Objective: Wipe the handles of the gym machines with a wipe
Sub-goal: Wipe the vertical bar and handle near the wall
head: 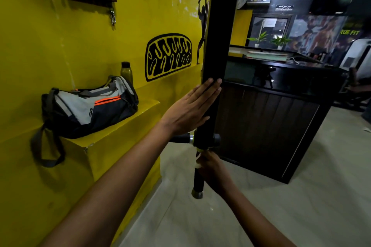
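A black machine arm (218, 36) hangs down the middle of the view. A black vertical handle (198, 181) with a metal end cap extends below a short cross handle (180, 138). My left hand (190, 109) lies flat with straight fingers against the black arm above the cross handle. My right hand (210, 167) grips the top of the vertical handle, with a white wipe (197, 161) wrapped between my fingers and the handle. Most of the wipe is hidden under the hand.
A yellow wall with a ledge (120, 126) is on the left, holding a grey and black duffel bag (88, 108) and a bottle (126, 72). A dark reception counter (271, 118) stands right behind the handle. Pale tiled floor (281, 206) spreads below.
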